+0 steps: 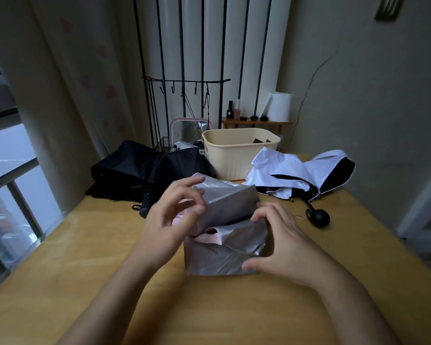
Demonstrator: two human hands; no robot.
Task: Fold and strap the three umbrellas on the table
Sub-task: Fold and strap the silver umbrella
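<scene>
1. Fabric first: the silver umbrella (224,220) looks light, soft and slick (thin shiny canopy, pink lining showing at the fold), so expect the pleats to slide and spring open if you let go.
2. It sits mid-table (234,307), right in front of you and between both hands. It is well short of the cream basket (239,155).
3. Your right hand (281,242) holds it in a wide C. The thumb is on the near panel and the fingers are curled over the upper fold on the right edge.
4. Your left hand (169,220) is at the left side with fingers bent. It is motion-blurred, so I cannot tell whether it pinches cloth or only touches it.
5. Where to grab, as a judgement: take the gathered pleats along the sides, not the loose flap, and squeeze toward the shaft (no strap visible yet).
6. The long axis runs near-to-far, from you toward the basket. Handle and tip are both hidden under fabric, so I cannot tell which end points away.
7. The black umbrella (139,168) lies back left and the white umbrella (296,175) back right. Both are loose and unstrapped.
</scene>
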